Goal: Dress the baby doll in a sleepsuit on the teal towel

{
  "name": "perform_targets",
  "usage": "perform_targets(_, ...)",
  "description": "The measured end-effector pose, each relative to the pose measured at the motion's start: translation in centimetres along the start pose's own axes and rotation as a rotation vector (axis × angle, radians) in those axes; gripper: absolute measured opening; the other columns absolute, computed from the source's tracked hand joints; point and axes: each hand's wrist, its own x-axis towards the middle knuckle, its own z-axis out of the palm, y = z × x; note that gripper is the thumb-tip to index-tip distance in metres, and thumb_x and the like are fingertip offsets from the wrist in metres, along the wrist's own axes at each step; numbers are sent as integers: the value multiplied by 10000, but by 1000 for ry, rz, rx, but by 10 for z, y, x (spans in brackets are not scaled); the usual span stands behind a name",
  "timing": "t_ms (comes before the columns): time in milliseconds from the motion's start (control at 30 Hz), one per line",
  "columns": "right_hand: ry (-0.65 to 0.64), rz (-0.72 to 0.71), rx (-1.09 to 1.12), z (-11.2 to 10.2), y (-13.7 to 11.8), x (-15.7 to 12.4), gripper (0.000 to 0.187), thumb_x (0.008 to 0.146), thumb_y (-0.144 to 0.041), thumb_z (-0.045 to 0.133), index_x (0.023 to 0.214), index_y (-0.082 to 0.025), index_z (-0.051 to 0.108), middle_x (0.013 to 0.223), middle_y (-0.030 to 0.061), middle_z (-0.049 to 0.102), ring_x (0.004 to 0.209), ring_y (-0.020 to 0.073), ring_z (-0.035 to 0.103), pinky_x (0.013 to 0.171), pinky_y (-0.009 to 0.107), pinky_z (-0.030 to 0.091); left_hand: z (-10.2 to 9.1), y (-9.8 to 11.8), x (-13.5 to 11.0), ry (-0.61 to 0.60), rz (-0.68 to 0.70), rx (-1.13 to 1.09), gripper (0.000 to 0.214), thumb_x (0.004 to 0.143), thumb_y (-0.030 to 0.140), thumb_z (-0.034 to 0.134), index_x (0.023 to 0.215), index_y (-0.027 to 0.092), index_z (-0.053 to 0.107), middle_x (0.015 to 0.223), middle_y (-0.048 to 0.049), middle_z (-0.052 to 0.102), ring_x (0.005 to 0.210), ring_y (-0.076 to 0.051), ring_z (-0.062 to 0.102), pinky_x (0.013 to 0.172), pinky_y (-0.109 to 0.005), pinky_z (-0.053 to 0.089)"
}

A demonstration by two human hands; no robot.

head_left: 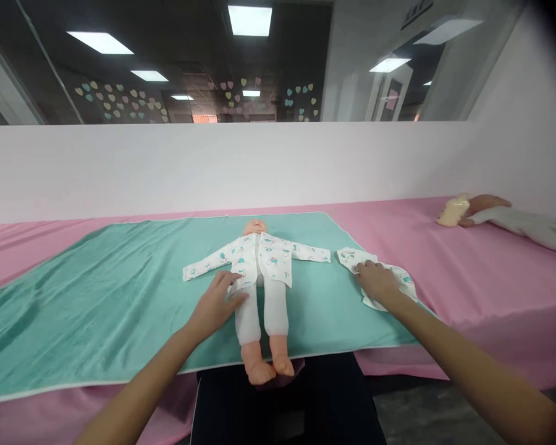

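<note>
A baby doll [261, 296] lies on its back on a green mat [97, 290], feet over the near edge. It wears a white printed top, open at the front, with the sleeves spread wide. My left hand [217, 304] lies flat and open on the mat, touching the doll's left hip and the hem of the top. My right hand [374, 278] rests with its fingers flat on a small folded printed garment [401, 278] at the mat's right edge.
The mat covers a long pink-sheeted table [467, 272] against a white wall. At the far right lie a baby bottle [453, 211] and another doll [514, 219]. My dark-clothed lap is below the table edge.
</note>
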Motion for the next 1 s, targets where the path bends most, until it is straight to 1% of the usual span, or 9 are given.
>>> perform_targets(100,-83,-36,99,-17,3,11,122,779,-233,519,792,-133,588,874,142,602,847,251,550,727,365,359,-1,25,-2,-51,-44,42,302,827,392,483,1086,238,502,1074,-43,508,964,-192,521,746,-302,450)
perform_targets(233,-46,-57,252,-55,-5,11,207,825,-316,424,753,-163,543,772,64,591,683,160,529,602,270,358,-7,35,11,22,-40,100,192,877,299,371,839,193,525,890,-39,558,866,-189,522,728,-320,422)
perform_targets(333,28,-76,686,-95,-14,-9,271,830,-409,407,741,-174,509,686,16,533,569,112,458,511,233,329,-19,46,20,141,-53,-28,208,888,298,352,812,183,508,850,-34,578,804,-172,526,720,-316,423)
perform_targets(433,-9,-118,1128,-143,-26,-47,278,796,-457,489,745,-184,504,625,-20,462,503,87,390,442,214,278,-43,69,15,134,-1,-168,175,875,295,394,845,186,527,866,-24,590,817,-162,533,745,-310,428)
perform_targets(567,-163,-273,1415,-198,-55,-106,271,777,-441,571,722,-187,495,605,-39,418,486,66,365,423,188,278,-82,122,-17,6,75,-371,206,853,337,472,1012,217,525,1016,-28,584,913,-163,550,807,-313,452)
perform_targets(700,-182,-490,1555,-223,-95,-153,238,775,-405,601,749,-191,501,607,-35,440,496,69,399,436,190,319,-103,178,-67,-28,344,-421,681,674,357,716,1270,269,398,1311,-67,440,1197,-231,411,988,-361,382)
perform_targets(800,-144,-599,1555,-226,-119,-174,208,786,-387,595,798,-191,525,555,-56,405,453,53,346,411,179,287,-106,195,-100,18,437,-324,351,745,258,656,1083,269,562,1139,-47,576,1128,-222,471,1052,-404,300)
perform_targets(900,-159,-677,1447,-223,-128,-180,180,793,-353,585,893,-204,570,586,-50,453,458,54,350,411,180,294,-113,188,-120,50,233,-377,154,798,195,557,915,266,627,947,-30,645,983,-207,558,971,-382,388)
perform_targets(1000,-266,-814,1251,-219,-128,-176,153,809,-333,557,856,-207,629,662,-16,514,545,77,426,472,198,350,-130,177,-125,301,-163,-589,74,771,285,592,823,235,610,780,-18,644,747,-185,602,627,-265,493)
